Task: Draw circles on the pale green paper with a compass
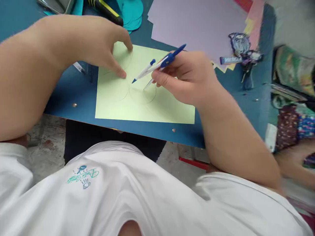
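Observation:
A sheet of pale yellow-green paper (pixel 169 109) lies on the blue table, with several thin pencil circles drawn on it. My left hand (pixel 108 46) rests on its upper left part, thumb and fingers spread apart. In my right hand (pixel 187 73) is a blue and white drawing compass (pixel 150 70), gripped near its hinge between thumb and fingers. The compass leans over the sheet, its legs pointing down at the right-hand circle. Whether both tips touch the paper I cannot tell.
Lilac paper sheets (pixel 189 23) lie beyond my right hand, with crumpled wrappers (pixel 243 46) beside them. Turquoise cut-outs (pixel 131 13) and a black-yellow cutter (pixel 105 11) lie behind my left hand. Another person's hand (pixel 297 160) shows at the right edge, near patterned items.

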